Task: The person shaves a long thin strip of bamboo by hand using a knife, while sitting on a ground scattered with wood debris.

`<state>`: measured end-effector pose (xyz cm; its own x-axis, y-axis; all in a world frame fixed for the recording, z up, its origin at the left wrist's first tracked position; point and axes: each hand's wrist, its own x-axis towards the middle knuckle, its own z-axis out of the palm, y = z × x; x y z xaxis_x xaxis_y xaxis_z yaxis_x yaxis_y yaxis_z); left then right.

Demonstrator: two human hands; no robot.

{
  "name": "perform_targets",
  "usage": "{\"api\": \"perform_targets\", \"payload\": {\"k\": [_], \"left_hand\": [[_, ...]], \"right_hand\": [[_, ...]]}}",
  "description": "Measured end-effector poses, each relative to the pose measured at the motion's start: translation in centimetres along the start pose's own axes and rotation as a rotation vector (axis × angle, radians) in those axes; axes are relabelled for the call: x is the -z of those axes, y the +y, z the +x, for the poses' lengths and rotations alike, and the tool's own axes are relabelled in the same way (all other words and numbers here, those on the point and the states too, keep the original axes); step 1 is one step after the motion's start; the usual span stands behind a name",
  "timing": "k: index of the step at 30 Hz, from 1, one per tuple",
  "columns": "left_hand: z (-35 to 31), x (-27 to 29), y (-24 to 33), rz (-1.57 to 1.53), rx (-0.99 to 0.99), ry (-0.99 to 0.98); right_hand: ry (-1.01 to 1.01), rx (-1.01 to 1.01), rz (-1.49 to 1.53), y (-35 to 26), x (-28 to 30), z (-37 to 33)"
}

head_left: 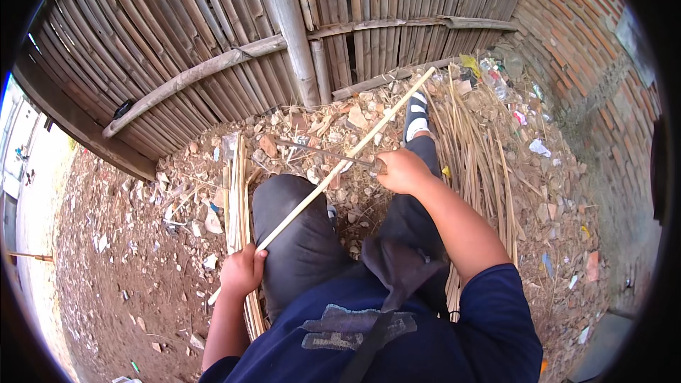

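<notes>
A long pale strip, seemingly split bamboo, slants from beside my left hip up to the far right. My left hand is closed around it near its lower end, by my left knee. In my right hand is the handle of a long, narrow-bladed knife. Its dark blade points left and crosses the strip about midway along; whether the edge is cutting into it I cannot tell. The strip passes over my bent left leg, and its far end lies near my outstretched right foot.
A bundle of thin strips lies along my right leg, and another bundle lies at my left. Ahead stands a bamboo slat wall with poles; a brick wall rises at right. Stones and litter cover the dirt ground.
</notes>
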<state>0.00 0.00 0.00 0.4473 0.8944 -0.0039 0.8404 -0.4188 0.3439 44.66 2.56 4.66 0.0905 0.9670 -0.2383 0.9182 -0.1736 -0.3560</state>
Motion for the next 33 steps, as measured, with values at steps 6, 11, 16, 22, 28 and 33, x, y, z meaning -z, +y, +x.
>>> {"api": "perform_targets", "payload": {"k": [6,11,16,22,28,33], "left_hand": [[0.7,0.3,1.5,0.047,-0.004,0.009],[-0.2,0.9,1.0,0.105,0.033,0.011],[0.1,-0.2,0.1,0.06,-0.01,0.0],[0.6,0.9,1.4,0.111,0.021,0.003],[0.7,0.9,1.1,0.114,0.039,-0.016],[0.9,-0.2,0.7,0.062,0.017,0.007]], "right_hand": [[0.068,-0.176,0.059,3.0,0.6,1.5],[0.112,-0.076,0.037,2.3,-1.5,0.5],[0.116,-0.012,0.031,2.8,-1.5,-0.3],[0.191,-0.093,0.108,3.4,-1.9,0.9],[0.121,0.068,0.135,2.0,-3.3,-0.7],[0.131,0.026,0.048,2.1,-0.5,-1.0]]}}
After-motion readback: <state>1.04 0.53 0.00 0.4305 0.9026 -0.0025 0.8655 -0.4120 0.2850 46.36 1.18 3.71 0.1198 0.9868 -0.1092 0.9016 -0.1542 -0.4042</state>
